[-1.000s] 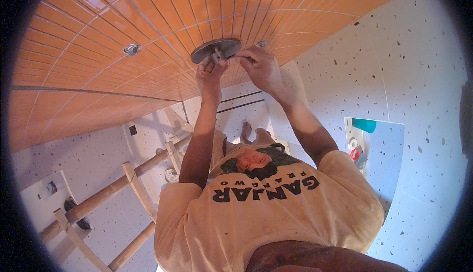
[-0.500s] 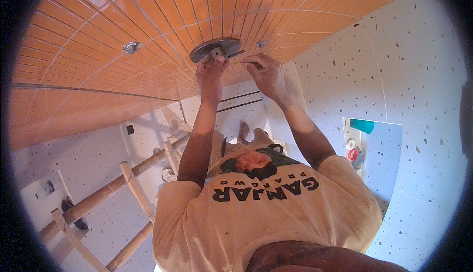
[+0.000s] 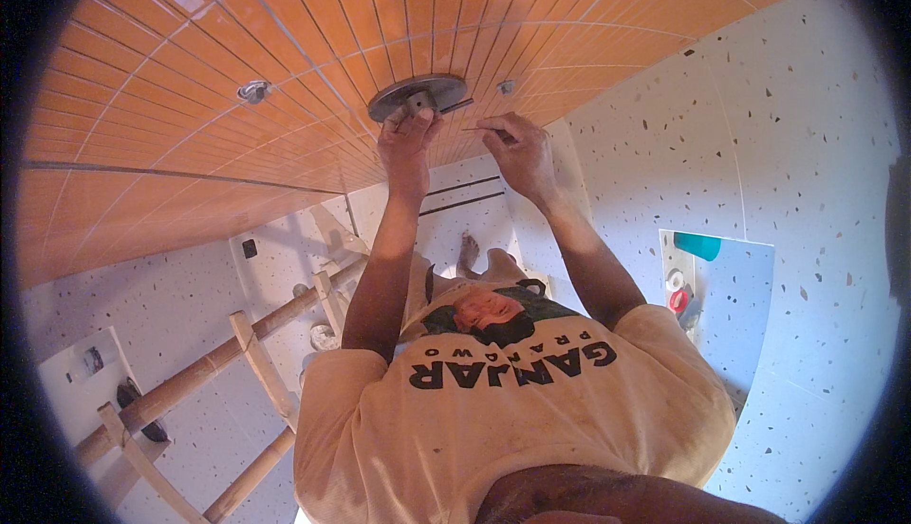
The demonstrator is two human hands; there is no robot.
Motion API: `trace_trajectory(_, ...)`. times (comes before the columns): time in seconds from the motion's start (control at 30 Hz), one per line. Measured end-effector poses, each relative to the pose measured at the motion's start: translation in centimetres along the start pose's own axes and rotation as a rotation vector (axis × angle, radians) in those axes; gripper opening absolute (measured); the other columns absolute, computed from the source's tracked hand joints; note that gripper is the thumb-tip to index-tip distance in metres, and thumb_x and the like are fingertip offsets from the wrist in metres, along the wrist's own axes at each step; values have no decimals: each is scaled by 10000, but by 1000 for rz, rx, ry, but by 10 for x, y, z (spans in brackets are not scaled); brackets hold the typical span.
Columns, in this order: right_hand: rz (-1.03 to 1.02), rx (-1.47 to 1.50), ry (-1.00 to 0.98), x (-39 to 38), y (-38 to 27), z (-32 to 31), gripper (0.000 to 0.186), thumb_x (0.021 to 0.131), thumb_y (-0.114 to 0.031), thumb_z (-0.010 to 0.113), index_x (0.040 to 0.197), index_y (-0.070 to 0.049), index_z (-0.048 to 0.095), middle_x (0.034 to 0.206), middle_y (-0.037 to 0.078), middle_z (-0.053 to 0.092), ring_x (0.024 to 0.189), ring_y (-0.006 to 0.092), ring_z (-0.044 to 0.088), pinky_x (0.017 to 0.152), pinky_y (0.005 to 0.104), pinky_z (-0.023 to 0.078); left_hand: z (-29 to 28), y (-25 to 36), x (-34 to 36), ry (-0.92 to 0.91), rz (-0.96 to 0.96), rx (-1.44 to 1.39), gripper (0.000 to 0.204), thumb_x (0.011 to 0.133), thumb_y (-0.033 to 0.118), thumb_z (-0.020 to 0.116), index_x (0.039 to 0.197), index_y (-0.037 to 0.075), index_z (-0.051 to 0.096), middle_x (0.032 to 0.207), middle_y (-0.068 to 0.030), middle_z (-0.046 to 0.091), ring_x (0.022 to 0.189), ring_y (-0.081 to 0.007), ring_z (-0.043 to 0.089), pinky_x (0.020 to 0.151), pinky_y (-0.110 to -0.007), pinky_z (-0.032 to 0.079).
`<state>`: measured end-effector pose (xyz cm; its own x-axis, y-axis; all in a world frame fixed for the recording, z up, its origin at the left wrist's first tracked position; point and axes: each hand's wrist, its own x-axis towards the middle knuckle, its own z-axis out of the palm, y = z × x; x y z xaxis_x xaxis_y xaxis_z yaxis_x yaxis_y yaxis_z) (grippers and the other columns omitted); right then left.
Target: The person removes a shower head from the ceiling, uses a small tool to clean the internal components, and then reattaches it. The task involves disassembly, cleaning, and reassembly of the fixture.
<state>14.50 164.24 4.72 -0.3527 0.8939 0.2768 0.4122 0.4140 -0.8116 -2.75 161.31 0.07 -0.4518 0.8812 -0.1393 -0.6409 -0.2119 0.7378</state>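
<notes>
A round grey metal disc fixture (image 3: 418, 97) sits against the orange slatted surface (image 3: 285, 40). My left hand (image 3: 408, 144) reaches up to it, with the fingers closed on the small bracket at the disc's middle. My right hand (image 3: 520, 149) is a little to the right of and below the disc, not touching it. It pinches a thin dark pin-like piece (image 3: 474, 129) between its fingertips. Both bare forearms rise from my yellow printed shirt (image 3: 512, 410).
A small metal fitting (image 3: 254, 92) and a smaller one (image 3: 506, 85) sit in the orange surface. A wooden ladder (image 3: 237, 353) leans at the lower left. Speckled white walls (image 3: 778, 144) surround, with a niche holding teal and red items (image 3: 697, 282). Bare feet (image 3: 484, 258) show below.
My right hand has come off the disc's edge and moved down and to the right, with the thin piece between its fingers. My left hand has stayed on the disc.
</notes>
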Motion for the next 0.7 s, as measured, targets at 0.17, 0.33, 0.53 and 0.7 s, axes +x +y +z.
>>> trace_trajectory(0.17, 1, 18, 11, -2, 1, -1, 140, 858, -85, 703, 987, -28, 711, 874, 119, 686, 744, 188, 669, 663, 294, 533, -5, -3, 2, -7, -5, 23, 324, 851, 115, 733, 1127, 31, 586, 1109, -63, 635, 976, -201, 645, 894, -348, 550)
trace_trajectory(0.33, 33, 22, 23, -2, 1, -2, 140, 854, -85, 706, 984, -32, 709, 871, 118, 686, 739, 188, 667, 664, 291, 529, -6, -2, 4, -3, -22, 57, 294, 847, 110, 736, 1101, 49, 602, 1064, -47, 651, 967, -173, 640, 869, -343, 556)
trace_trajectory(0.53, 32, 36, 35, -4, 4, -2, 128, 854, -86, 703, 969, -29, 706, 872, 120, 687, 740, 181, 669, 659, 289, 529, 4, -1, 5, 136, 42, 139, 238, 845, 9, 710, 1036, -17, 572, 987, -107, 668, 856, -173, 664, 802, -326, 589)
trace_trajectory(0.7, 48, 31, 24, -4, 11, -2, 127, 851, -79, 704, 963, -21, 704, 871, 112, 689, 733, 173, 664, 658, 286, 526, 3, -4, 6, 128, 87, 174, 251, 841, 18, 724, 1026, -16, 558, 950, -105, 671, 807, -159, 663, 737, -297, 568)
